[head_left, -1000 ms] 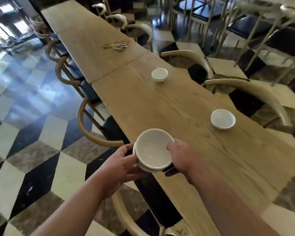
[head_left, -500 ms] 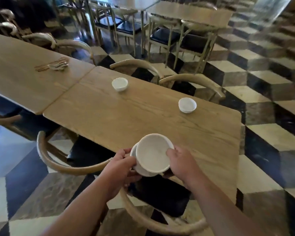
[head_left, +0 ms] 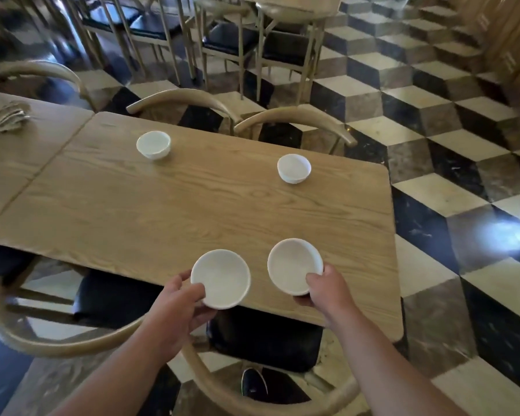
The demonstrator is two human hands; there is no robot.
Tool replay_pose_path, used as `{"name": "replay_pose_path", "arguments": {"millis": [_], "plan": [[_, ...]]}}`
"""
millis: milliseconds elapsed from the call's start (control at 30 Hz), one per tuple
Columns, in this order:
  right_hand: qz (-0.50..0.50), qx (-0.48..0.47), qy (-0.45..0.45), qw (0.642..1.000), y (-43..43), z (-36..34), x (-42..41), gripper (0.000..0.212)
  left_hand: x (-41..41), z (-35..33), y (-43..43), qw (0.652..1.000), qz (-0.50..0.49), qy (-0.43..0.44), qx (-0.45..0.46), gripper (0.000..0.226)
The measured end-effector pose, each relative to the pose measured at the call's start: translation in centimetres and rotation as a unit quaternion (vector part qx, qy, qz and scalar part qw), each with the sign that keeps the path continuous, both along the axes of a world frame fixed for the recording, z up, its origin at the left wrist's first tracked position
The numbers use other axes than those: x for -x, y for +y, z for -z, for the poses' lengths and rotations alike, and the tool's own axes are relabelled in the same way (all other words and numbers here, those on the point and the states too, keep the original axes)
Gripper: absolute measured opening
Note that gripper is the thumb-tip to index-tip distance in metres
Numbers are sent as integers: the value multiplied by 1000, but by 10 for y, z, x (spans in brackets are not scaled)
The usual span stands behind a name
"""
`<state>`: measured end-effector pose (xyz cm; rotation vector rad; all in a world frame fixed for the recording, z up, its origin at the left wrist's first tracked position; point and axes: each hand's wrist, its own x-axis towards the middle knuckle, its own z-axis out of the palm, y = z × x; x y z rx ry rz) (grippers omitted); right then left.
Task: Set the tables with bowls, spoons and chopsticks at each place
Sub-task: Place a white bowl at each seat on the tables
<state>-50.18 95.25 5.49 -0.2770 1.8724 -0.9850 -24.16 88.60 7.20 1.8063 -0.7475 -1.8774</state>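
I stand at the near edge of a wooden table point(head_left: 192, 211). My left hand point(head_left: 174, 310) grips one white bowl point(head_left: 220, 278) by its near rim, just over the table's front edge. A second white bowl point(head_left: 294, 265) is held in my right hand point(head_left: 324, 289), thumb on its rim, a little further in over the tabletop. Two more white bowls stand on the far side: one at the far left point(head_left: 153, 144), one at the far right point(head_left: 294, 168). On the adjoining table to the left lies a blurred pile of spoons and chopsticks point(head_left: 5, 117).
Curved wooden chairs with black seats ring the table: two on the far side point(head_left: 186, 100) point(head_left: 294, 118), two on my side point(head_left: 42, 340) point(head_left: 252, 391). Beyond are more tables and chairs point(head_left: 237, 40) on a checkered floor point(head_left: 448, 190).
The stacked bowls I held together have been separated, one in each hand, and spread apart. My view has swung round so the table now lies squarely in front of me.
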Motion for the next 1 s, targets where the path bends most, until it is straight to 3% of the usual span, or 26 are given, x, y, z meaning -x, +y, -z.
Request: {"name": "replay_pose_path", "arguments": {"millis": [300, 667, 733, 800, 867, 933, 1000], "plan": [[15, -46, 23, 999, -49, 84, 18, 35, 24, 32, -55, 999, 27, -20, -14, 62], [7, -83, 63, 995, -59, 93, 11, 36, 17, 42, -95, 997, 74, 14, -18, 55], [-46, -132, 152, 978, -60, 82, 6, 46, 5, 41, -106, 997, 74, 25, -17, 54], [-73, -173, 285, 940, -61, 70, -3, 63, -11, 39, -120, 996, 74, 42, -24, 53], [-42, -126, 335, 933, -75, 50, -26, 55, -32, 38, -137, 995, 76, 60, -30, 54], [-58, -64, 274, 958, -104, 28, -69, 34, -58, 38, -157, 994, 77, 75, -31, 56], [-98, -11, 127, 987, -139, 13, -127, 21, -89, 36, -179, 992, 82, 90, -32, 55]]}}
